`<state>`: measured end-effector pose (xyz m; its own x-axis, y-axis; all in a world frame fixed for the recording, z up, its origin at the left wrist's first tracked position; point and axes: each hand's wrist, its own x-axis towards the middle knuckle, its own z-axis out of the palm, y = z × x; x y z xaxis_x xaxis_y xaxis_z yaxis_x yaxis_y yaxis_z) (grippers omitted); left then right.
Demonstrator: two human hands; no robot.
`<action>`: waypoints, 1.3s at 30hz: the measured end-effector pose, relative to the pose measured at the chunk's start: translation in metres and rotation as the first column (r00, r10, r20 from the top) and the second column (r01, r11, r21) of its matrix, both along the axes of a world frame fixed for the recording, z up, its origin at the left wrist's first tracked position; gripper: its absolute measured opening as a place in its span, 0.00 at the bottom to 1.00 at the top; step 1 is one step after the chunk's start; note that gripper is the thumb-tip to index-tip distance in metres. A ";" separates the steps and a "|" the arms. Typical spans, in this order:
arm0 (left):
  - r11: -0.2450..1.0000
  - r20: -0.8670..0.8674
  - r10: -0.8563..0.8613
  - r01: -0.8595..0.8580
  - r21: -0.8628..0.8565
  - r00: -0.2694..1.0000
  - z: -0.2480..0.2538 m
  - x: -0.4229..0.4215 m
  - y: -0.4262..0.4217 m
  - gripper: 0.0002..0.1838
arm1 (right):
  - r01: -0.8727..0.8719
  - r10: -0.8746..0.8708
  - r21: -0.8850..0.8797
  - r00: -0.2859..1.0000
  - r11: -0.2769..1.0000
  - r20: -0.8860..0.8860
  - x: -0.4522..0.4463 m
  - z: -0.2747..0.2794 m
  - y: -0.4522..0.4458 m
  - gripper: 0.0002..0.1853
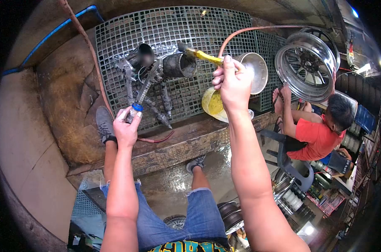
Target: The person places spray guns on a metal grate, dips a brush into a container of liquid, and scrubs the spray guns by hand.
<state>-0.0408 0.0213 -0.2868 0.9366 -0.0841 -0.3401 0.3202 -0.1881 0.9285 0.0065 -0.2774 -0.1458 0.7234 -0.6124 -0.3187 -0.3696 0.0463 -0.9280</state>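
Observation:
My left hand (126, 128) is closed around the blue-ringed end of a long metal shaft (147, 84), which slants up and to the right over the green grating. In my right hand (236, 80) is a yellow-handled brush (207, 57), its dark bristle end pointing left, above a dark open cylinder (180, 65). Several greasy metal parts (129, 80) lie on the grating around the shaft. Beneath my right hand are a yellow tub (213, 102) and, beside it, a round metal pot (257, 72).
Green grating (224, 25) covers the raised platform. A reddish hose (83, 35) crosses at the left, another arches behind the pot. Chrome wheel rims (306, 65) stand at the right. A person in red (312, 136) sits near a dark chair (297, 174).

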 end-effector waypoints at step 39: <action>0.997 -0.004 0.061 -0.061 0.045 0.998 0.003 0.003 -0.010 0.14 | 0.564 -0.554 0.078 0.824 0.822 -0.119 -0.158 -0.049 0.011 0.19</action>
<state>-0.0374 0.0118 -0.2836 0.9378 -0.0117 -0.3470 0.3370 -0.2092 0.9180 -0.1519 -0.2666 -0.1952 0.2337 -0.8623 -0.4492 -0.3292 0.3645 -0.8711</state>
